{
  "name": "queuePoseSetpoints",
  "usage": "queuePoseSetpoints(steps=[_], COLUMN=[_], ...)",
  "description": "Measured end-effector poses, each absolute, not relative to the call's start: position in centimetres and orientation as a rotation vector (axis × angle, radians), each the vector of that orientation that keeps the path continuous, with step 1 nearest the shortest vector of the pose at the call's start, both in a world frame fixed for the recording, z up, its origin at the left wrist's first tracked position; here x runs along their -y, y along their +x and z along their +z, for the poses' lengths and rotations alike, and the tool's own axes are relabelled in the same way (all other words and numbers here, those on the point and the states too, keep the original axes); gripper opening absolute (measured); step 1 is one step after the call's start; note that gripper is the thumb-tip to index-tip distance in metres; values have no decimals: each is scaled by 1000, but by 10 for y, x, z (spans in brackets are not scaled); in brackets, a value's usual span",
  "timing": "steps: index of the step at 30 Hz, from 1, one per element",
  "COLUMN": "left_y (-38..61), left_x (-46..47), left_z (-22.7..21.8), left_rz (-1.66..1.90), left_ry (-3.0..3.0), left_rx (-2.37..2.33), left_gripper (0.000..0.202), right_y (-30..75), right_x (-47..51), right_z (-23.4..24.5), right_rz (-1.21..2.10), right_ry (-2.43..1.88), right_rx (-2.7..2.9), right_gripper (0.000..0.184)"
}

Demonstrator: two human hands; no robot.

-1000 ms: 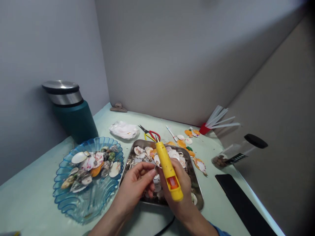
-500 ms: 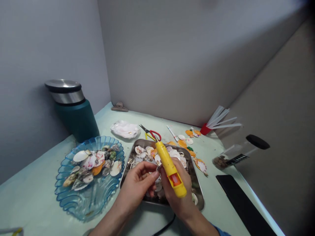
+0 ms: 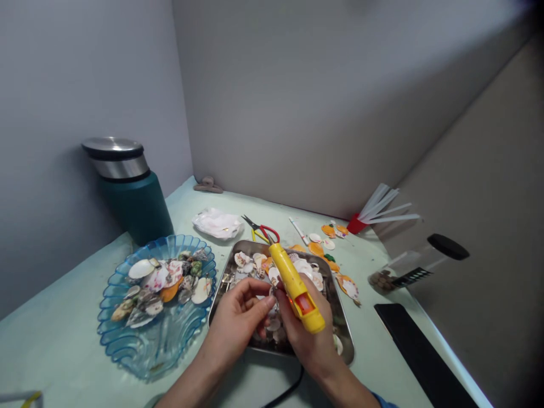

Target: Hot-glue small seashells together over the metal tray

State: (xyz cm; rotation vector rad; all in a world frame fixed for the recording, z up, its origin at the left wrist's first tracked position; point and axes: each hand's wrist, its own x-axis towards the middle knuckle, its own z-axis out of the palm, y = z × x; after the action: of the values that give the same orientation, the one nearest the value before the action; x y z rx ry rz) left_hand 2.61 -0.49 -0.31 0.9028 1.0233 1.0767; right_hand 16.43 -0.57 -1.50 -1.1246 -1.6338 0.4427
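Over the metal tray, my right hand is wrapped round a yellow hot glue gun, its nozzle pointing up and away from me. Beside it, my left hand pinches a small shell between thumb and forefinger. The right fingertips come close to that shell; whether they touch it I cannot tell. Many shells, white, patterned and orange, lie in the tray beneath both hands. A dark cord runs out below the tray toward me.
A blue scalloped plate of shells stands left, with a teal bottle behind. Scissors, a marker and a white packet lie beyond the tray. Rightward are decorated shells, a red cup of glue sticks and a clear jar.
The back end of the glue gun has tipped slightly up and to the right. The left hand keeps its pinch on the small shell; the whole view has shifted a little.
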Motion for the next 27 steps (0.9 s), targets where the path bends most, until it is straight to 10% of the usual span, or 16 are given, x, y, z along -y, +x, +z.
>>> queuePoseSetpoints(steps=[27], left_y=[17], left_x=[3], left_z=[-5], left_rz=[1087], left_ry=[591], left_rx=[-789], left_gripper=[31], right_y=[181], right_x=[11], right_z=[-4], right_rz=[845], right_ry=[-1237], right_rx=[1377], right_gripper=[19])
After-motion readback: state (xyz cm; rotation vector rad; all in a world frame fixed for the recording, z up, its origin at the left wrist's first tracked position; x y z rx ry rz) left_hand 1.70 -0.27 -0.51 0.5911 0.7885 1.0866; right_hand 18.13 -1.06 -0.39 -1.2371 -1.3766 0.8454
